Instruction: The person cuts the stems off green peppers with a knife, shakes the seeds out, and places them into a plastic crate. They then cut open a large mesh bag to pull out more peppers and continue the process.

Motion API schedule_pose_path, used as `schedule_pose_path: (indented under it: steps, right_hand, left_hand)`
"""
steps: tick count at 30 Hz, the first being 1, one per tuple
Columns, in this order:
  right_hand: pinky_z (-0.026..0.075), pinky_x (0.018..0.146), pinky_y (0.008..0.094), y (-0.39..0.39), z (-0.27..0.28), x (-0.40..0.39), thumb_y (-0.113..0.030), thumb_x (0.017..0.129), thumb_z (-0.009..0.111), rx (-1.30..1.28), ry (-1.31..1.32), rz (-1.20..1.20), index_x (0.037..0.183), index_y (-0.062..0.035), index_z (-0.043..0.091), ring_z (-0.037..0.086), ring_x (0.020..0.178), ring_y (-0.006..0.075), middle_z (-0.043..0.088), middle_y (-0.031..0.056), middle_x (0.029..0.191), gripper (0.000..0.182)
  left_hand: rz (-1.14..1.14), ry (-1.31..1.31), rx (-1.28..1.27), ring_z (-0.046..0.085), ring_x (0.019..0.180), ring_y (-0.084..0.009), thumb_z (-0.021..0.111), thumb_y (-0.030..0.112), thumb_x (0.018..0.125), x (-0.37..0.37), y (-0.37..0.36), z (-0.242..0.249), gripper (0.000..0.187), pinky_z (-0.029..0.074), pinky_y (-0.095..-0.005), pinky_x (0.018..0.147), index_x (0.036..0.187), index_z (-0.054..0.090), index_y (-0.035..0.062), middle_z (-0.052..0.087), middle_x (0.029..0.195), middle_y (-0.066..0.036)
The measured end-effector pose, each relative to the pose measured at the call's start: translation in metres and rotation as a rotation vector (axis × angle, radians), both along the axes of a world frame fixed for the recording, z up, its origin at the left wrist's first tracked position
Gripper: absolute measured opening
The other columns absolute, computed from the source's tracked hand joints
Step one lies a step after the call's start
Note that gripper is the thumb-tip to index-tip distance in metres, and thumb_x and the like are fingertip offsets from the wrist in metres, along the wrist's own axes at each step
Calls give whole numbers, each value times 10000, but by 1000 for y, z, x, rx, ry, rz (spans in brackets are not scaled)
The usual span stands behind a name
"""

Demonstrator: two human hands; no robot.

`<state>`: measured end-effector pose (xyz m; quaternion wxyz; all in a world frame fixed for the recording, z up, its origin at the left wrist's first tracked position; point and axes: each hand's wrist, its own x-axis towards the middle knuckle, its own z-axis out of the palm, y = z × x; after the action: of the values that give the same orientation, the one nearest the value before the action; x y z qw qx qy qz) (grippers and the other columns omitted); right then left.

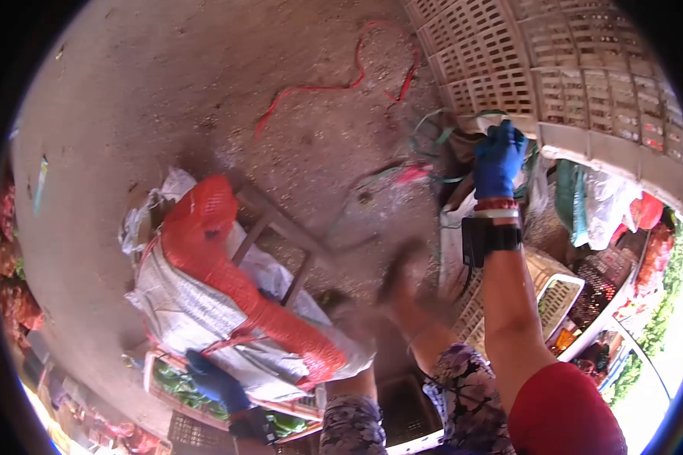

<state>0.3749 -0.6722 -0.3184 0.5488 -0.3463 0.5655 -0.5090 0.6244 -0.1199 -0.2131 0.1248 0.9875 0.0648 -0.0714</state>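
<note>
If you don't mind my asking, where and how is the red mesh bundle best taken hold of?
I'd grip the red mesh bundle around its middle, from above: it lies lengthwise on top of the white sack, exposed there, and looks slimmer than at its bulkier ends.

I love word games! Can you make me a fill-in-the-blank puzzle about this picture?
The glove on the right hand is ____.
The long, wavy string on the ground is ____.
The sack under the red mesh is ____.
The trousers are patterned with ____.
Missing words: blue; red; white; flowers.
</note>
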Motion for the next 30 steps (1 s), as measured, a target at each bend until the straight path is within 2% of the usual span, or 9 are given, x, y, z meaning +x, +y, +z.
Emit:
schedule_pose_path:
  steps: [5, 9, 13, 15, 18, 19, 22, 27, 30]
  right_hand:
    - [495, 905, 412, 17, -40, -10, -276, 895, 641, -425, 1461, 847, 1266, -50, 569, 623, 1078, 328, 630, 156, 1218, 441]
    - [408, 1058, 458, 66, -140, -53, -248, 842, 659, -651, 1902, 1157, 1296, -37, 555, 541, 1226, 366, 588, 184, 1289, 511]
    - [517, 880, 427, 90, -128, -30, -211, 900, 573, -501, 1541, 1674, 1290, -98, 552, 617, 1099, 357, 629, 181, 1189, 407]
    - [524, 831, 440, 107, -68, 12, -233, 931, 558, -389, 823, 1735, 1145, -117, 601, 629, 1025, 358, 641, 165, 1081, 247]
    - [519, 809, 467, 71, 4, 76, -278, 957, 549, -117, 634, 1811, 1025, -91, 596, 639, 980, 377, 633, 156, 1020, 204]
    - [510, 799, 488, 42, -24, 80, -279, 967, 537, -530, 683, 1556, 1054, -80, 567, 645, 935, 401, 630, 174, 978, 219]
    - [519, 871, 456, -37, -55, 108, -246, 878, 619, -232, 1263, 1088, 1210, -115, 584, 640, 1016, 375, 617, 162, 1136, 358]
    - [541, 784, 505, -72, -138, 72, -146, 867, 557, -418, 1738, 1227, 1211, -133, 577, 664, 946, 395, 618, 180, 1135, 345]
    - [543, 724, 514, -22, -101, 64, -103, 871, 559, -602, 1539, 1098, 1075, -114, 600, 668, 960, 389, 623, 200, 1154, 209]
  left_hand:
    - [-21, -12, -44, 550, 1270, -308, 369, 394, 1069, 0, 21, -12, 520, 443, -386, 1043, 1400, 523, 24, 554, 1396, -190]
    - [-195, -18, 135, 518, 1304, -299, 361, 449, 1059, 9, 63, -25, 585, 399, -376, 1085, 1402, 512, 0, 537, 1415, -187]
    - [-290, -15, 193, 537, 1245, -393, 388, 256, 1055, 9, 56, -19, 467, 450, -451, 1064, 1401, 435, -54, 540, 1357, -243]
    - [-246, -7, 173, 529, 1253, -396, 373, 275, 1060, 7, 48, -16, 478, 441, -453, 1073, 1398, 437, -57, 534, 1362, -249]
    - [-188, -18, 144, 521, 1280, -354, 361, 414, 1053, 5, 49, -17, 585, 412, -412, 1081, 1391, 482, -48, 522, 1402, -232]
    - [-174, -26, 133, 519, 1292, -333, 359, 479, 1049, 5, 52, -18, 639, 400, -391, 1083, 1388, 504, -42, 517, 1421, -223]
    - [-119, 33, 91, 518, 1291, -324, 349, 435, 1061, 8, 60, -19, 609, 389, -383, 1097, 1410, 472, -48, 503, 1432, -220]
    - [-382, -48, 326, 509, 1291, -348, 385, 307, 1068, 6, 93, -26, 506, 393, -398, 1099, 1413, 458, -56, 504, 1425, -226]
    - [-319, 10, 264, 506, 1293, -359, 417, 284, 1062, 1, 74, -18, 492, 389, -416, 1101, 1404, 458, -67, 507, 1414, -245]
